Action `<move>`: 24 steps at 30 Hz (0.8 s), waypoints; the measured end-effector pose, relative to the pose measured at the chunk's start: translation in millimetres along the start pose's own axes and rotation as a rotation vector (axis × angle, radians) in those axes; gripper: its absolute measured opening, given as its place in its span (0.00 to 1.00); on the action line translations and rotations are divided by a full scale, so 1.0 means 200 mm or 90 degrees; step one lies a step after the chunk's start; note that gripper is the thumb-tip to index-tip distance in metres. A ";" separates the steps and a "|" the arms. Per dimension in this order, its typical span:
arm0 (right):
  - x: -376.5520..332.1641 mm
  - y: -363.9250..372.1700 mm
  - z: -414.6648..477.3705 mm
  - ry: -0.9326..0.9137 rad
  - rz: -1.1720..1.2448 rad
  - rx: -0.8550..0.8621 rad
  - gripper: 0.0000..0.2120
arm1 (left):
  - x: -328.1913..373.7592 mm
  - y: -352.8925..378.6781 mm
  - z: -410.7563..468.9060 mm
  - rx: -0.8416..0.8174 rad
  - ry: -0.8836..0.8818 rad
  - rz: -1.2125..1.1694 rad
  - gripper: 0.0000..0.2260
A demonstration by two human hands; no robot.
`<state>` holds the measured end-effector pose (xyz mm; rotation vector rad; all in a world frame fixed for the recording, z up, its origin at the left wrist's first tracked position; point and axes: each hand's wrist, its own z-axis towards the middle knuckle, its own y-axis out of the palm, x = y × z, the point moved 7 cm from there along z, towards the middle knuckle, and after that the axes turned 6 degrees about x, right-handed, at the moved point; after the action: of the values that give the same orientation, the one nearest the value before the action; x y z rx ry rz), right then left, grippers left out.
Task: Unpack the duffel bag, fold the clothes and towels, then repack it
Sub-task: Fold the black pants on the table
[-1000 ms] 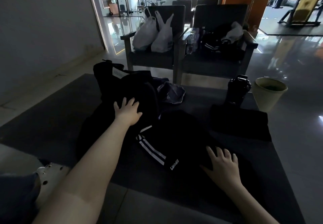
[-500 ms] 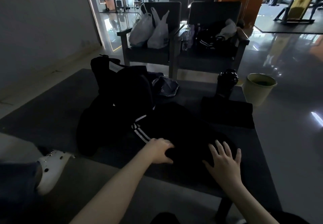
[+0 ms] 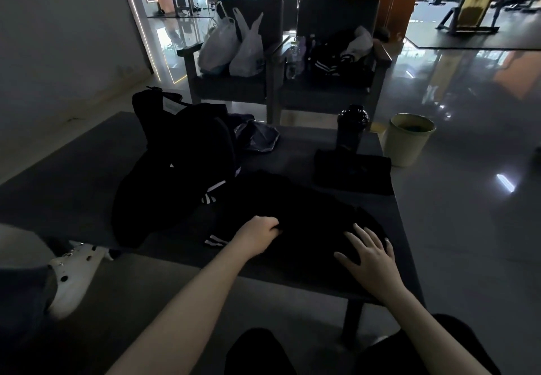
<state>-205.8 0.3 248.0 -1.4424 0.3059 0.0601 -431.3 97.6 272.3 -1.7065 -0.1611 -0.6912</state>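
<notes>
A black garment with white stripes (image 3: 292, 207) lies spread on the dark low table (image 3: 73, 169). My left hand (image 3: 259, 235) grips a fold of its near edge with curled fingers. My right hand (image 3: 370, 253) presses flat on the garment's right part, fingers spread. Behind them the black duffel bag (image 3: 187, 143) stands at the table's back left with dark clothes spilling down its front. A folded black cloth (image 3: 352, 172) lies at the back right.
A black bottle (image 3: 352, 124) stands behind the folded cloth and a crumpled grey item (image 3: 259, 138) lies beside the bag. A pale bin (image 3: 408, 138) stands on the floor to the right. Two chairs (image 3: 234, 81) with plastic bags and clothes stand behind. A white clog (image 3: 73, 275) is at left.
My left hand left the duffel bag, came to the garment's near edge and took hold of it. The right hand stayed pressed on the garment. The striped part is now folded over.
</notes>
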 end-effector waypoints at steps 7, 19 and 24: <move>-0.05 -0.01 -0.15 -0.127 -0.074 -0.009 0.43 | 0.16 -0.20 0.11 0.069 -0.082 -0.176 0.13; 0.32 -0.28 0.04 0.305 0.521 0.108 0.03 | 0.20 -0.32 0.09 -0.067 0.001 0.132 0.19; 0.40 -0.33 0.07 0.362 0.535 -0.007 0.04 | 0.16 -0.48 0.11 0.099 -0.004 0.130 0.06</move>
<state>-111.4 -6.9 294.4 -1.2310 1.3658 0.3340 -441.9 136.1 368.4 -1.5513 -0.0418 -0.5091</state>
